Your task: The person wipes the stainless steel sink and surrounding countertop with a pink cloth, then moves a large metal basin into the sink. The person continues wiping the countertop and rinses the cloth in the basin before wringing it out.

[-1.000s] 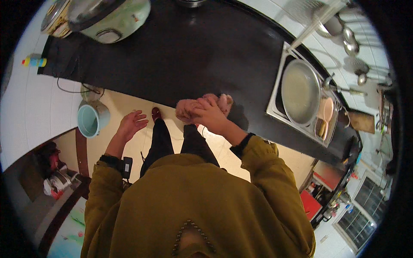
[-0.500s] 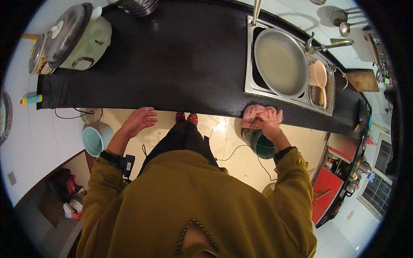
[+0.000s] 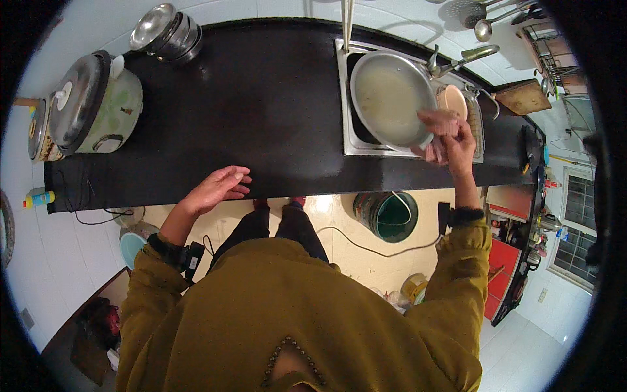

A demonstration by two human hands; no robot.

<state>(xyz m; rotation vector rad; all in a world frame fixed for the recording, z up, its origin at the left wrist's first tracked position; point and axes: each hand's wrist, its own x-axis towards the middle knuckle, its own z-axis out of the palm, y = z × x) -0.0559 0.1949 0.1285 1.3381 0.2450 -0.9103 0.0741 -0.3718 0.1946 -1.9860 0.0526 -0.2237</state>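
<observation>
My right hand [image 3: 461,145] grips a crumpled pinkish cloth [image 3: 439,123] over the near right rim of a metal basin [image 3: 360,112]. The basin holds cloudy liquid and sits in the steel sink [image 3: 356,147]. A peach-coloured dipper [image 3: 452,98] lies just beyond the cloth, its handle covered from sight. My left hand [image 3: 221,185] hovers at the front edge of the black counter [image 3: 261,111], palm turned inward, fingers stretched out, holding nothing.
A green pot with a dark-rimmed lid [image 3: 99,104] stands at the counter's left end, near stacked metal bowls [image 3: 171,36]. The tap [image 3: 467,59] reaches over behind the basin. On the floor are a dark green bucket [image 3: 386,217] and a light blue bucket [image 3: 132,247].
My right hand has carried the cloth up from above the green bucket to the basin's right rim. My left hand stays near the counter edge, and the view has shifted.
</observation>
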